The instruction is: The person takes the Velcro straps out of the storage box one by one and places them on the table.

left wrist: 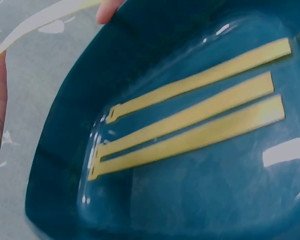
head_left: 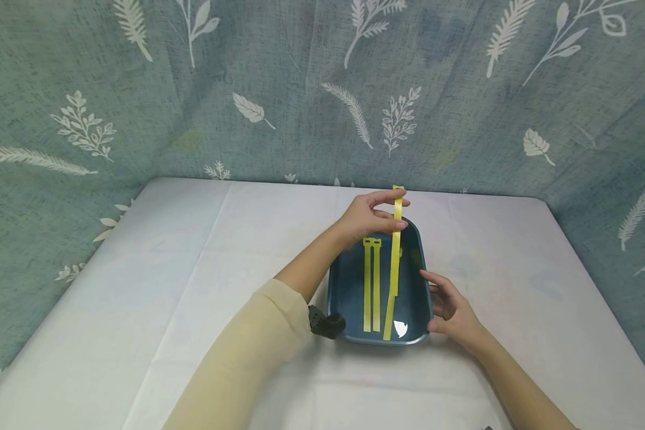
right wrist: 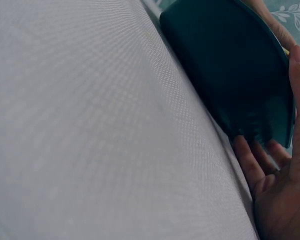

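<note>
While backdrop (head_left: 301, 77) leafy, cloth (head_left: 193, 298) beneath tray (head_left: 349, 283)

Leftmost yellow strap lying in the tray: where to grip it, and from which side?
I'd pinch the strap mid-shaft across its long edges, from above and slightly left. It lies flat in the tray with bare floor on its left, while a second strap runs close along its right. Its slotted head looks worse: crowded by the neighbour's.

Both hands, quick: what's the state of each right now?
Left hand: closed, pinching a yellow strip.
Right hand: open, touching the side of the blue tray.
</note>
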A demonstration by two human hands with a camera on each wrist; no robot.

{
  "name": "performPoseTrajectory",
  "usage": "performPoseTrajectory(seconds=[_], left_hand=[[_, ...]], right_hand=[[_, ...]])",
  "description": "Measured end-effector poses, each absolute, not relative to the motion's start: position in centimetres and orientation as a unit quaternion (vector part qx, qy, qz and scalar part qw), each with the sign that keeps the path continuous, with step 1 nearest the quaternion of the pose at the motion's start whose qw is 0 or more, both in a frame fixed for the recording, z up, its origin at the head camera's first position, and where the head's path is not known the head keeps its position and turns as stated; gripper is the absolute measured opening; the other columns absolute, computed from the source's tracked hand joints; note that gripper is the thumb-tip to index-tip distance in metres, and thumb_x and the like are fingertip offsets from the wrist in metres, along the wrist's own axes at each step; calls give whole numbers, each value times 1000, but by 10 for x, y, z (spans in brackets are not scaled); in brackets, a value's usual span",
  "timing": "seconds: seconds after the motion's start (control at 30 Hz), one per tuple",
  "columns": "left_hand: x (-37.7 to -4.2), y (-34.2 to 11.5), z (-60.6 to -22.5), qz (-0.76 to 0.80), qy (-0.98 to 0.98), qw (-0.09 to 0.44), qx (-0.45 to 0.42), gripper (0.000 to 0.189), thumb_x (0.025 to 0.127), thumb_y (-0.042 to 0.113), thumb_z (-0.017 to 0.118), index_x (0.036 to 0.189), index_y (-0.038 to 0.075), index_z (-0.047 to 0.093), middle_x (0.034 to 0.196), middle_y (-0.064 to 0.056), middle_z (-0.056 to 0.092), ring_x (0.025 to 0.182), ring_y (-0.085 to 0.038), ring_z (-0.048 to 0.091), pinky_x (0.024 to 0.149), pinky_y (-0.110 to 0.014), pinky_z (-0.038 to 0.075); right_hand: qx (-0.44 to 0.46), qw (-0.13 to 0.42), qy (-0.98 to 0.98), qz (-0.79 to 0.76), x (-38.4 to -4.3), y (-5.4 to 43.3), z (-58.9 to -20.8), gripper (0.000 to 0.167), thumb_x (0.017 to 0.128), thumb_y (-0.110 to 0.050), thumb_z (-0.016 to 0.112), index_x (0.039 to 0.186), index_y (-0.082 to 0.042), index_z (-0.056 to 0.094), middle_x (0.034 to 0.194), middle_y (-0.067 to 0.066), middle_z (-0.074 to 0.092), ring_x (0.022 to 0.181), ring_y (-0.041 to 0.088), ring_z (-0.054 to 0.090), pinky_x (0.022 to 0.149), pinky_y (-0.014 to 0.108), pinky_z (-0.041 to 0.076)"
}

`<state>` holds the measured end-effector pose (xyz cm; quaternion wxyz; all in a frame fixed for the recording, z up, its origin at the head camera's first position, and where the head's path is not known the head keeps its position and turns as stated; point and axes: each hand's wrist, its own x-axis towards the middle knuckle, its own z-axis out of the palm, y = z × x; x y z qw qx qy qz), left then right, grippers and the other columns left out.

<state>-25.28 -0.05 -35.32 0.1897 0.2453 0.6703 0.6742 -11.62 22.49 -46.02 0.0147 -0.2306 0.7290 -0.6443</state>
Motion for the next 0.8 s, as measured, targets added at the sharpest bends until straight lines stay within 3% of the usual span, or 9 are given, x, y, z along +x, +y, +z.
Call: performPoseTrajectory(seconds=[0.17, 0.47, 0.8], left_hand=[[-254, -16, -350, 688, 659, 190, 238, 67, 81, -3, 70, 141, 16, 46, 138, -3, 53, 97, -21, 68, 85, -33, 53], [-256, -44, -344, 701, 647, 194, 230, 76, 79, -7, 69, 145, 20, 40, 142, 3, 48, 98, -21, 68, 83, -37, 54], [-251, -69, -333, 688, 653, 199, 248, 78, 80, -6, 68, 146, 23, 37, 147, 1, 42, 99, -19, 68, 80, -37, 55]], right_hand=[[-221, 17, 731, -646, -116, 224, -458, 84, 78, -26, 79, 145, -6, 33, 139, 17, 39, 115, 9, 52, 87, 23, 51], [-234, 17, 729, -643, -117, 225, -460, 84, 78, -25, 78, 145, -5, 32, 140, 4, 40, 115, 8, 50, 87, 23, 51], [-220, 22, 735, -641, -116, 225, -459, 84, 77, -25, 79, 145, -6, 33, 140, 1, 40, 115, 8, 50, 88, 22, 50]])
